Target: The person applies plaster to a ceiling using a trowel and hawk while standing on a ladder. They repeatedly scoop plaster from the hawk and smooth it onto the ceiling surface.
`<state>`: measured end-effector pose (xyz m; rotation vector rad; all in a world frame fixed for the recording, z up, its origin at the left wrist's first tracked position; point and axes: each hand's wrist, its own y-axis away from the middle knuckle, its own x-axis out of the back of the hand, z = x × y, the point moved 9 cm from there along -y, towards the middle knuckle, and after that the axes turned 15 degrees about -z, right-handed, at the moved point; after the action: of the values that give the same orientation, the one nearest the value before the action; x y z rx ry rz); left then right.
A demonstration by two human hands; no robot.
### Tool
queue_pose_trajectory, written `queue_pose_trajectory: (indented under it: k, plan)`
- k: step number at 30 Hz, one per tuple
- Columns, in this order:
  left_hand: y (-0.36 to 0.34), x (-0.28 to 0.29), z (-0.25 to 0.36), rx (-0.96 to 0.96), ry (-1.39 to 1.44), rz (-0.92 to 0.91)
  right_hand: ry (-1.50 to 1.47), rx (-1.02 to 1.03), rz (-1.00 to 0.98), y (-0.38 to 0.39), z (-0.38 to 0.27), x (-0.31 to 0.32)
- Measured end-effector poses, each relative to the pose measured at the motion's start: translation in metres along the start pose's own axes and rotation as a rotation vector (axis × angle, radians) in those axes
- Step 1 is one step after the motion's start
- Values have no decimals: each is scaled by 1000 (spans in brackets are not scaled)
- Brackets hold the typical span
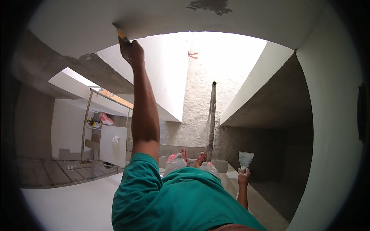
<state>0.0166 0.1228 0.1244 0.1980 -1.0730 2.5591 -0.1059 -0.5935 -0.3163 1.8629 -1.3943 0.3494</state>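
Note:
My left arm reaches up in the head view, and my left hand [132,51] is closed round a yellow-handled putty knife [123,35]. Its blade, seen edge-on, meets a pale plastered surface [77,27] that carries a rough grey patch [210,5]. Lower on the right, my right hand [243,175] grips a wide scraper [246,159], blade upward, with white paste on its handle and on my fingers.
A metal scaffold frame [88,123] stands left, with a white board [109,143] bearing paste and a red-white bag [106,118]. A metal pole [212,123] rises by my sandalled feet [199,159]. Plastered walls [335,115] and bright openings surround me.

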Motion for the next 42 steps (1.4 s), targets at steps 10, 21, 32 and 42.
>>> queue_pose_trajectory:
  k: [10,21,32,42]
  plan:
    - [131,-185,133,-183,-58,-69,-20,-69,8,15,20,-2]
    - [72,-33,0,-29,-73,-184,-60,-56,2,10,52,-12]
    - [-44,77,-82,73,-123,-27,28,62,-5,0,-26,5]
    - [-6,5,-28,4,51,-59,59,-15,34,29,11,5]
